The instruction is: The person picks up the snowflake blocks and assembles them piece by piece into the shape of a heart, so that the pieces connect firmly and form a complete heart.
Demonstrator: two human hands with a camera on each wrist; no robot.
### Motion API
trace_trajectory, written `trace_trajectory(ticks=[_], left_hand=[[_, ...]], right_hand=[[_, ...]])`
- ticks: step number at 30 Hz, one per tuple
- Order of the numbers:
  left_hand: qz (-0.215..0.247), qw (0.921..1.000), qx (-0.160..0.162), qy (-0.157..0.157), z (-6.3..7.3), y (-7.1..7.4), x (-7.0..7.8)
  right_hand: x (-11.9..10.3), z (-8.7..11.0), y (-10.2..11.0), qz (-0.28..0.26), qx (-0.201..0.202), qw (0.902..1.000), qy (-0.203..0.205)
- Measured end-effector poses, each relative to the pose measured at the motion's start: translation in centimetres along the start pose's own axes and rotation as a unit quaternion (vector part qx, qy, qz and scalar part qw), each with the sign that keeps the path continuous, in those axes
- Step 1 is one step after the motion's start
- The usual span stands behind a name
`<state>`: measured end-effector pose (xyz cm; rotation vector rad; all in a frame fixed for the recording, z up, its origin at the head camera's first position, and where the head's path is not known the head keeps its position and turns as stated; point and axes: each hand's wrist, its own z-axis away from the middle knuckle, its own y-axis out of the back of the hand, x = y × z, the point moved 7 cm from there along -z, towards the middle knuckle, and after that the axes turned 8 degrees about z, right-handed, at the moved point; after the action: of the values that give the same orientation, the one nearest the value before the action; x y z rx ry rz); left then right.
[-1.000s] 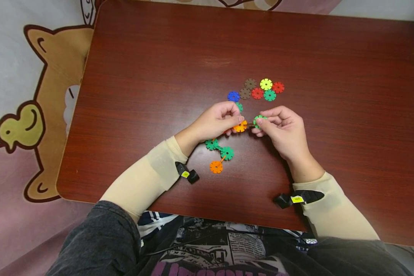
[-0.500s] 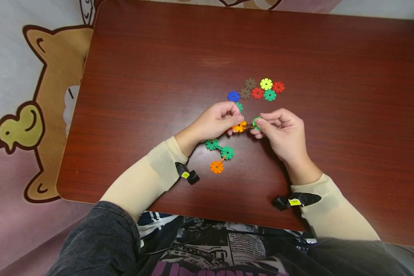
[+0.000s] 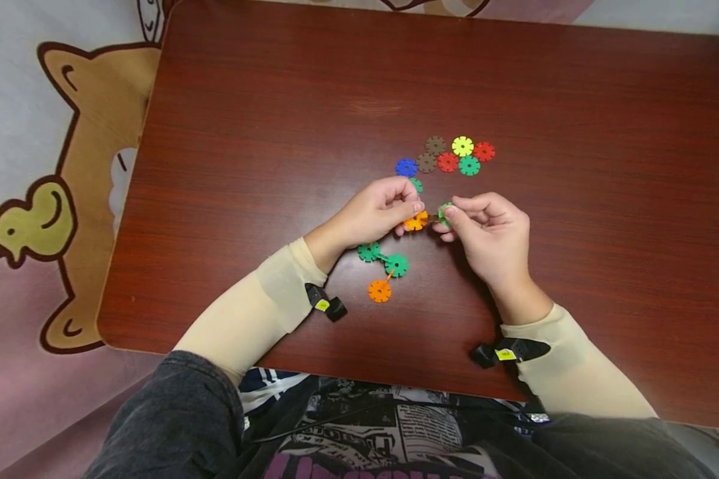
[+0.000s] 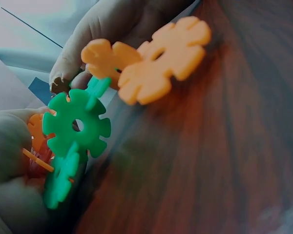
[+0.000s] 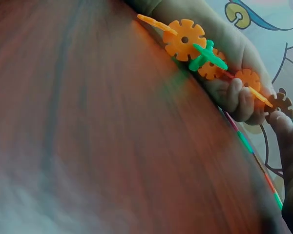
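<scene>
Above the table my left hand (image 3: 380,211) pinches a chain of notched plastic snowflake discs by an orange disc (image 3: 417,221). From that grip the chain hangs toward my body, with green discs (image 3: 397,265) and an orange end disc (image 3: 379,291). A brown disc (image 5: 280,104) is joined on at the right side of the held orange disc. My right hand (image 3: 496,233) pinches a light green disc (image 3: 445,213) between thumb and fingers, right at the brown disc's edge. In the left wrist view, the chain's green disc (image 4: 77,124) stands in front of the hands.
Beyond the hands, loose discs lie flat on the brown table (image 3: 263,120): a blue disc (image 3: 405,167), a yellow disc (image 3: 463,146), a dark green disc (image 3: 469,165), and red and brown discs. A green disc (image 3: 417,184) is partly hidden behind the left fingers.
My right hand has shifted slightly left, bringing the light green disc nearer the orange one and turning it more edge-on. The hanging chain end has swung slightly right. My left hand has hardly moved.
</scene>
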<state>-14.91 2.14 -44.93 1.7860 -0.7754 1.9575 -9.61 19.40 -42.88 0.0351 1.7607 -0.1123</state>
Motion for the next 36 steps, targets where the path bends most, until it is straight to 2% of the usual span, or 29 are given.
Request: trace_trajectory(ticks=[7, 14, 18, 21, 26, 30, 32, 34, 36], left_hand=[[-0.003, 1.0000, -0.001, -0.001, 0.3, 0.1, -0.1], [0.072, 0.9971, -0.008, 0.022, 0.3, -1.1, -0.7], [0.088, 0.9958, -0.005, 0.028, 0.3, -1.5, -0.9], [0.095, 0.9948, 0.011, 0.035, 0.3, -1.4, -0.9], [0.133, 0.9889, 0.036, 0.055, 0.1, -1.3, -1.1], [0.200, 0.9769, 0.026, 0.069, 0.0, -1.7, -0.9], [0.219, 0.9727, 0.015, 0.074, 0.1, -1.9, -0.8], [0.219, 0.9725, 0.001, 0.079, 0.2, -1.9, -0.8], [0.191, 0.9785, -0.024, 0.072, 0.3, -2.0, -0.7]], right_hand=[[-0.2, 0.4, -0.6, -0.014, 0.002, 0.9997, 0.021], [0.0, 0.5, -0.1, -0.029, 0.025, 0.9992, 0.006], [0.3, 0.2, 0.3, -0.055, 0.033, 0.9976, -0.026], [0.7, 0.1, 0.4, -0.058, 0.037, 0.9961, -0.056], [0.9, -0.1, 0.7, -0.077, 0.046, 0.9934, -0.071], [1.0, -0.3, 1.4, -0.115, 0.071, 0.9881, -0.074], [1.1, -0.6, 1.9, -0.150, 0.092, 0.9813, -0.078], [1.2, -1.0, 2.5, -0.183, 0.115, 0.9729, -0.081], [1.4, -1.3, 3.1, -0.235, 0.139, 0.9573, -0.094]])
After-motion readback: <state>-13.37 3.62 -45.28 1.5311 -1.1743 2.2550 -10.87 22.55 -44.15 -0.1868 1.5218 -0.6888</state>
